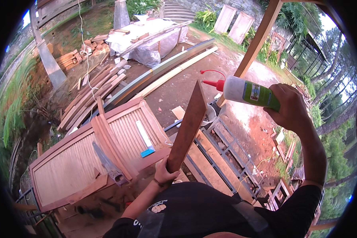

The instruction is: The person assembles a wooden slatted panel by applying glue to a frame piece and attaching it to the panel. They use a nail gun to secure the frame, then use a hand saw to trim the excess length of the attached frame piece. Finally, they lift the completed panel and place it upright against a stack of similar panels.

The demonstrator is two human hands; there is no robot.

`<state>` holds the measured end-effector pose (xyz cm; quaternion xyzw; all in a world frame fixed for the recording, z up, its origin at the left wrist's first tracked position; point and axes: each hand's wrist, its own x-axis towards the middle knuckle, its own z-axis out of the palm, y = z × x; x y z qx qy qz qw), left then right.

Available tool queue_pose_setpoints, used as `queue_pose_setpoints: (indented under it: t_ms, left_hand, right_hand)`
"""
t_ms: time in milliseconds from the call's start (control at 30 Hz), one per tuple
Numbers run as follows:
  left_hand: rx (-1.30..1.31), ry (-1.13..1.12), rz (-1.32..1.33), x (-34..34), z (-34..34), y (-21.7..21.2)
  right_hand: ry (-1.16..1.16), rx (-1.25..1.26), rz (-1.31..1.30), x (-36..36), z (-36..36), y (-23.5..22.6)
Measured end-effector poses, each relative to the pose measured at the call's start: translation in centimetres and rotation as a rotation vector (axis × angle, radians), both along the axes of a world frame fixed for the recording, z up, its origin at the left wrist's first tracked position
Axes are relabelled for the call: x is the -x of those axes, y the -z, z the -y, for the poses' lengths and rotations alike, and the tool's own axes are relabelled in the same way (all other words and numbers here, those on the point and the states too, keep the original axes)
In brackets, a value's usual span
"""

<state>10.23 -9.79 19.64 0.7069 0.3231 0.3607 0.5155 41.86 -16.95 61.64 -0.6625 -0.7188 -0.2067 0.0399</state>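
Observation:
My left hand (164, 174) is closed around the lower end of a flat, reddish-brown wooden board (191, 121), which stands tilted upward in front of me. In my raised right hand (288, 106) is a white squeeze bottle, a glue bottle by its look (236, 88), with a green label and a red nozzle. The bottle lies nearly sideways, its nozzle pointing left at the board's upper end. Nozzle and board are very close; whether they touch I cannot tell. A red cap dangles from the nozzle by a thin strap.
To the left lies a louvred wooden door (63, 168) with a handsaw (107, 164) and a blue-handled square (145, 139) on it. A metal frame (230, 146) stands right of the board. Beyond are stacked planks (93, 93), long beams (162, 65) and a wooden post (258, 39).

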Motion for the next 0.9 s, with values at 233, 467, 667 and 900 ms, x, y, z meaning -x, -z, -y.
queue_pose_setpoints:
  t_ms: [233,467,667,900]
  left_hand:
    - [0.060,0.031,-0.010,0.3,0.0,-1.3]
    - [0.120,0.048,0.047,0.0,-0.4,-1.8]
    - [0.137,0.013,0.109,-0.4,-0.5,-2.0]
    - [0.114,0.012,0.097,-0.9,-0.9,-1.5]
  right_hand:
    - [-0.006,-0.017,0.031,0.4,-1.1,-0.3]
    - [-0.011,-0.010,0.017,0.2,-1.6,-0.3]
    - [-0.035,-0.013,0.016,-0.4,-1.6,0.2]
    - [-0.020,-0.022,0.004,-0.1,-0.8,0.1]
